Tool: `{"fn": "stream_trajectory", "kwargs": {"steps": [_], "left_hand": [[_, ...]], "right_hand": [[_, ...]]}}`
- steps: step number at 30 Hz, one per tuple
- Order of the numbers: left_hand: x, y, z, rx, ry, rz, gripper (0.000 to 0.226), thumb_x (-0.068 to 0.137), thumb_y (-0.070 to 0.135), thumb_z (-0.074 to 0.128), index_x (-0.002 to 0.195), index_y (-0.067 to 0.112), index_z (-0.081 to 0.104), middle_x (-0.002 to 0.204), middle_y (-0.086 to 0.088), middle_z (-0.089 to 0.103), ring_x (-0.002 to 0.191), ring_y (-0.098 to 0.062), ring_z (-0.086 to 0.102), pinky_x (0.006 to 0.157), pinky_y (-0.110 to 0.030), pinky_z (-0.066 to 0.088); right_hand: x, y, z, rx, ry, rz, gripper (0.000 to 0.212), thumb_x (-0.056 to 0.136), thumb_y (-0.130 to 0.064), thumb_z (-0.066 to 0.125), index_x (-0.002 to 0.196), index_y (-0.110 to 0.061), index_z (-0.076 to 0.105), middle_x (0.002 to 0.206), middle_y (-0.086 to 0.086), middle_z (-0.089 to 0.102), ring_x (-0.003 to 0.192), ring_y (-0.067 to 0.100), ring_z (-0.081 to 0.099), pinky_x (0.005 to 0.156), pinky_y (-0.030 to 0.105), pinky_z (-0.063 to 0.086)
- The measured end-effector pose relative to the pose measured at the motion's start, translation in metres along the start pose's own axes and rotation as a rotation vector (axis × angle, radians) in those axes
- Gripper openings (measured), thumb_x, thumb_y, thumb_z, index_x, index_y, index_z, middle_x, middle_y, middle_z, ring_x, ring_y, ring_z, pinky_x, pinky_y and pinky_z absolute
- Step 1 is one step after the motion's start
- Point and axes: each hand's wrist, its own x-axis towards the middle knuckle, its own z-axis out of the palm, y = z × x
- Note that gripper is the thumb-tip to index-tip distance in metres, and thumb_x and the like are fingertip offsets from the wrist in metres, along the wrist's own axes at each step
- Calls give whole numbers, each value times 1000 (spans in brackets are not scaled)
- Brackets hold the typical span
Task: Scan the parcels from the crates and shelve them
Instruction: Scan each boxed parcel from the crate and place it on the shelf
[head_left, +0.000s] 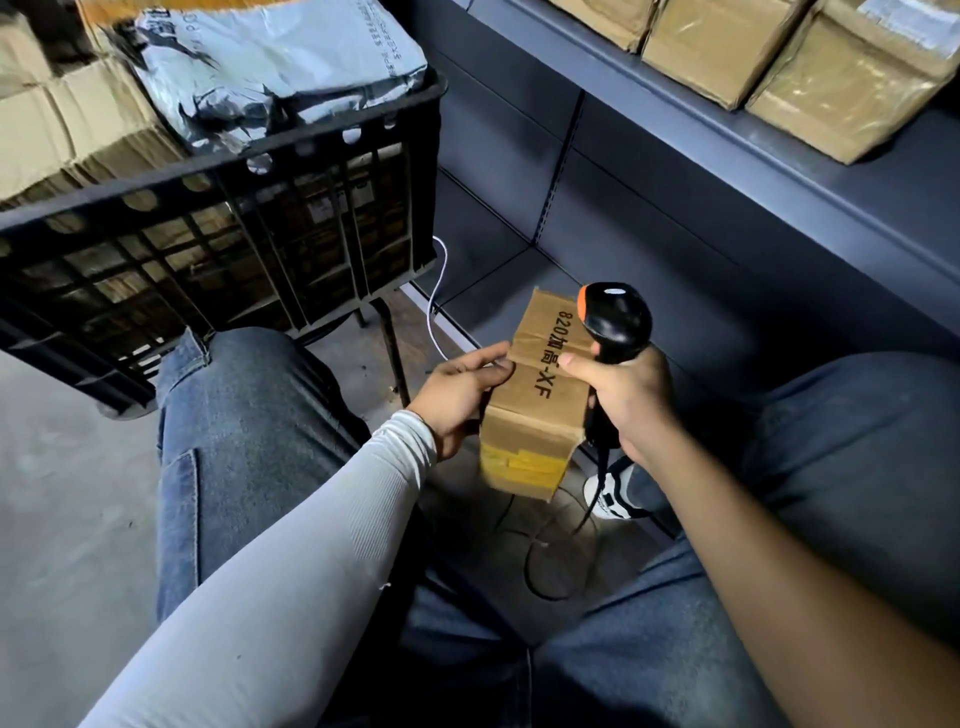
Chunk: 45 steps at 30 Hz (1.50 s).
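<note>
**Parcel and scanner in hand between the knees**

While I am looking down from the head camera, the left hand (460, 397) is gripping the brown cardboard parcel (537, 400) from its nine o'clock side, fingers curled onto the top face and thumb along the edge. Black printing is running along that top face, and yellow tape is showing on the near end. The right hand (626, 402) is closing around the handle of the black barcode scanner (615, 325), with the thumb pressing against the parcel's three o'clock edge; the scanner's head, with its orange trim, is rising just beside the parcel at its one o'clock corner. I am seeing the parcel held in the air between two knees in blue jeans, above the floor (62, 493).

At ten o'clock from the parcel, a black plastic crate (218, 244) is sitting tilted, holding a grey poly mailer (280, 57) and more cardboard boxes. At one o'clock, a dark grey shelf (779, 171) is carrying taped brown boxes (852, 78) on its upper level.
</note>
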Motion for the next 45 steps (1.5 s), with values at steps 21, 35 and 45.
{"fn": "stream_trajectory", "kwargs": {"steps": [21,35,45], "left_hand": [[-9,0,17,-86,-50,-73,67,108,58,22,132,15,68,99,5,77,93,-8,69,73,-23,53],[-5,25,-19,70,327,-26,24,101,36,61,110,16,71,98,-1,73,84,-20,65,84,-37,54],[-6,47,-37,-194,-87,-88,60,92,54,62,140,18,65,137,-5,66,120,-32,62,114,-45,41]], "right_hand": [[-17,7,17,-376,145,-80,115,32,-80,85,128,-27,51,121,-6,69,111,24,67,94,48,57],[-3,-12,-21,-35,-243,-131,53,58,-27,88,109,-23,77,105,-6,79,100,18,75,93,42,59],[4,-30,-47,159,-421,-225,52,70,-6,70,122,-6,71,119,13,75,110,28,72,89,34,57]]}}
